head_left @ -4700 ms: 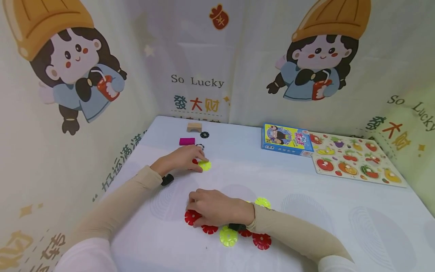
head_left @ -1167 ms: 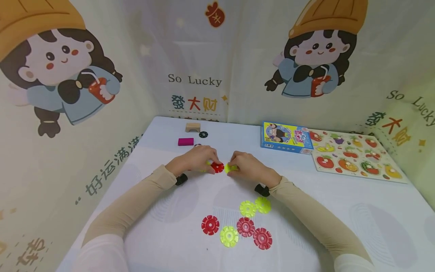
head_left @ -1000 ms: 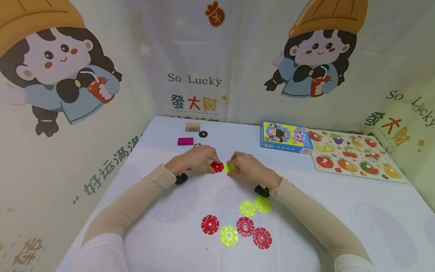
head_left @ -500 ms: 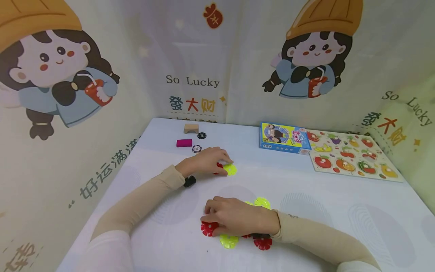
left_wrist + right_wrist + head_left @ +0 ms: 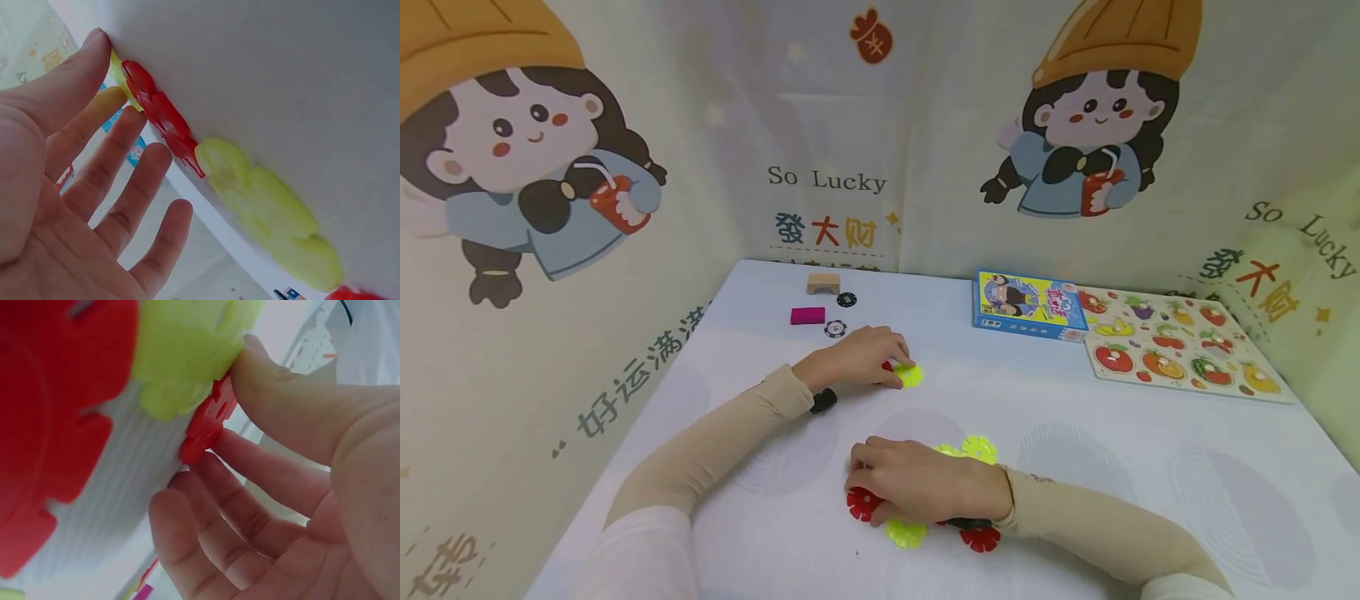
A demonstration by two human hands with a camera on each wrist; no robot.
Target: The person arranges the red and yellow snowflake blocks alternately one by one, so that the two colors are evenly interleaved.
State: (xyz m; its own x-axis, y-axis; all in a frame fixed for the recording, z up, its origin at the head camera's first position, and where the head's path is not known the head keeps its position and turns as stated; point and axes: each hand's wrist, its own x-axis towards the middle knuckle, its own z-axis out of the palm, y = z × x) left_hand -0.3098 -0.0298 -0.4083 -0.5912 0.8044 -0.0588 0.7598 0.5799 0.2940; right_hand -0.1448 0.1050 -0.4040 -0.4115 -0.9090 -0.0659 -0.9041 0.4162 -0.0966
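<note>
At the right end of a row of notched plastic snowflake discs, my left hand (image 5: 859, 354) pinches a yellow disc (image 5: 911, 376) by its edges between thumb and index finger. Behind it in the row, the left wrist view shows a red disc (image 5: 159, 115) and another yellow disc (image 5: 259, 209). Nearer the body, my right hand (image 5: 917, 477) has its thumb and fingers at the edges of a red snowflake disc (image 5: 861, 505) on the table. Beside that lie a yellow disc (image 5: 907, 535), a red disc (image 5: 981, 539) and two yellow discs (image 5: 980, 449), partly hidden by the hand.
Beyond the left hand lie a magenta block (image 5: 808, 316), a wooden arch block (image 5: 823, 283), a black chip (image 5: 847, 299) and a white-and-black chip (image 5: 835, 328). A blue-yellow box (image 5: 1030, 305) touches a fruit puzzle board (image 5: 1183, 348) at the back right. Printed cloth walls surround the table.
My right hand brought a yellow disc to the row's right end, then returned to the red disc near me. My left hand shifted right along the row onto that yellow disc.
</note>
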